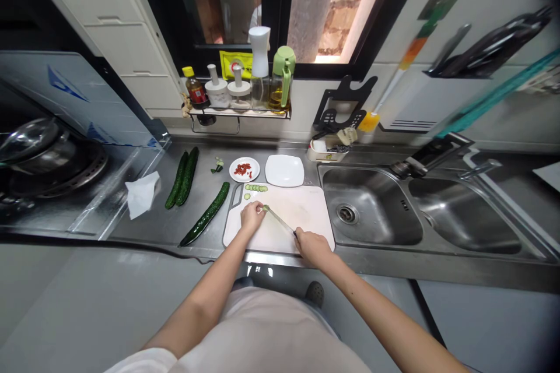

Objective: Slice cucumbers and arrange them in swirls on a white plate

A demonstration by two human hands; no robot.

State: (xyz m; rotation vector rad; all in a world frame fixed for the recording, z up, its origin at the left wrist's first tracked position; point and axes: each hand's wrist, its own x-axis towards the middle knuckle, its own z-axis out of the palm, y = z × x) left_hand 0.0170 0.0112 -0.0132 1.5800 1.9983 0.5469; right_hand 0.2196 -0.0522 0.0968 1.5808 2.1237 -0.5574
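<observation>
1. Left fingers (259, 208) pinch a small green cucumber piece (266, 207) on the white cutting board (308, 207); best kept curled clear of the knife (281, 222).
2. Right fingers (301, 237) clasp its handle; short, level strokes should suit.
3. Cut slices (258, 188): pale, green-rimmed, mostly rowed near the board's far left corner.

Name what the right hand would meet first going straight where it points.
Past the knife it holds, the right hand would likely first meet the green piece by the left hand; exact depth is unclear.
</observation>
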